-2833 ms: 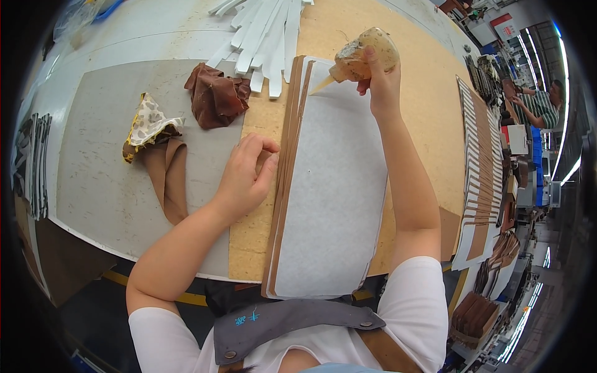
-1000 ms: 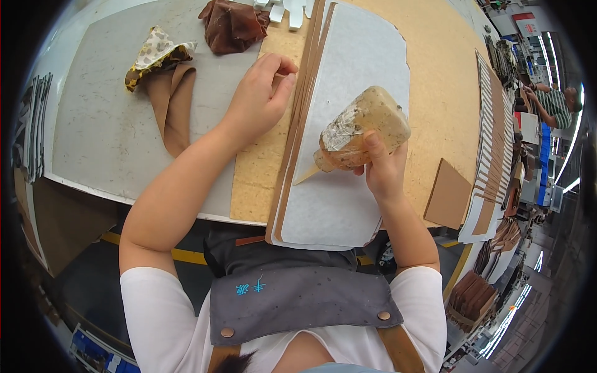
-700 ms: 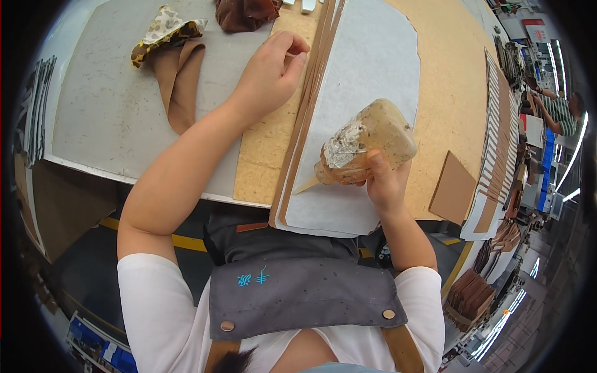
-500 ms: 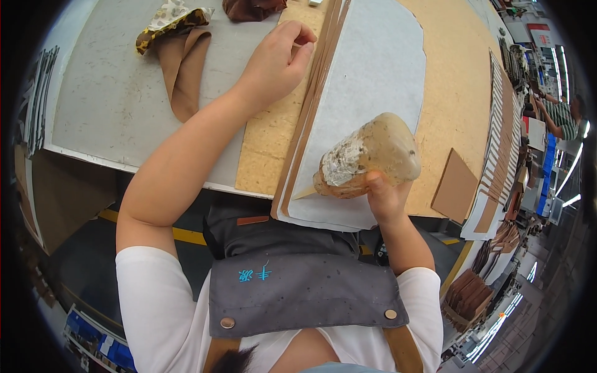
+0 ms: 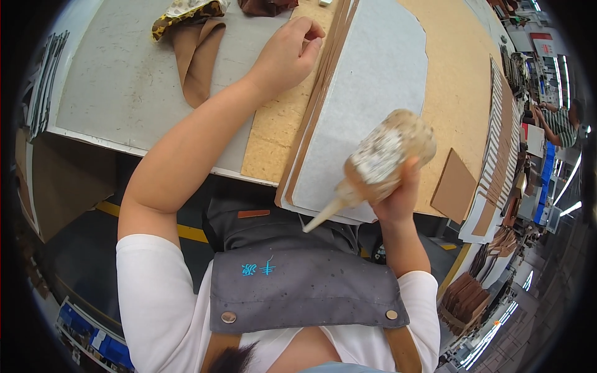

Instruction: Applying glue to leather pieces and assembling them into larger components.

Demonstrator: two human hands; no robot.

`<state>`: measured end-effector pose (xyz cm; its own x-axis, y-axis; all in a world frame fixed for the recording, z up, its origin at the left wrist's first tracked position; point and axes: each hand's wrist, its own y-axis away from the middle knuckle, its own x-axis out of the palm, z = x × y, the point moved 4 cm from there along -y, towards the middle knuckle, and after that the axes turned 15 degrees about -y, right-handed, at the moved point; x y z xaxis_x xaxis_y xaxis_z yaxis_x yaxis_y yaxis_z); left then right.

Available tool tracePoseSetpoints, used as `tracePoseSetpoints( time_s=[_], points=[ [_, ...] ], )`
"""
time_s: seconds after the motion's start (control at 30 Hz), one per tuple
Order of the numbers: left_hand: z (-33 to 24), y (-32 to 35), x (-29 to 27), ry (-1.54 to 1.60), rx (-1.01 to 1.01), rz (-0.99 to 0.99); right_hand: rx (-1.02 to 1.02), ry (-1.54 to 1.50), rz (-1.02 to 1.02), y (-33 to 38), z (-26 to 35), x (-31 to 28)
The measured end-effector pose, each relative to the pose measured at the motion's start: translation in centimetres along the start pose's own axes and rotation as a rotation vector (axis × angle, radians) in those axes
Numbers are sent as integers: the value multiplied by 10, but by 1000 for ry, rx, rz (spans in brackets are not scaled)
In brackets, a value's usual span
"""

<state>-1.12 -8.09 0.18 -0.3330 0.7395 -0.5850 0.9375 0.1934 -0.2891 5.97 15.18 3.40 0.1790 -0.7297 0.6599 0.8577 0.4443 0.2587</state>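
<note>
My right hand (image 5: 398,196) grips a tan squeeze bottle (image 5: 382,155) crusted with dried glue. Its long nozzle (image 5: 323,214) points down-left past the near edge of a stack of grey-white sheets with brown edges (image 5: 367,93). My left hand (image 5: 289,53) rests with curled fingers on the cork-coloured board (image 5: 277,133), its fingertips touching the stack's left edge.
A grey mat (image 5: 130,81) covers the bench at the left, with a folded tan piece (image 5: 196,56) and patterned fabric (image 5: 186,7) on it. A small brown card (image 5: 454,186) and rows of brown strips (image 5: 494,124) lie at the right. Another person (image 5: 559,121) works far right.
My right hand has brought the bottle from the stack's far end down to its near edge, nozzle now past the edge. My left hand has stayed at the stack's left edge.
</note>
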Motion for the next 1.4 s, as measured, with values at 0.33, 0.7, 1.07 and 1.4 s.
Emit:
tracePoseSetpoints(
  time_s=[0.33,0.7,1.07,1.4],
  points=[
    [-9,-2,-4,-11,13,-40,-272,-763,39,-5,166,-38],
    [3,9,-10,77,-71,-87,-220,-92,158,17,64,-13],
    [-22,101,-50,47,-88,-212,-491,649,660,22,9,8],
    [-14,113,-50,51,-153,-194,-634,590,837,24,3,30]
  ],
)
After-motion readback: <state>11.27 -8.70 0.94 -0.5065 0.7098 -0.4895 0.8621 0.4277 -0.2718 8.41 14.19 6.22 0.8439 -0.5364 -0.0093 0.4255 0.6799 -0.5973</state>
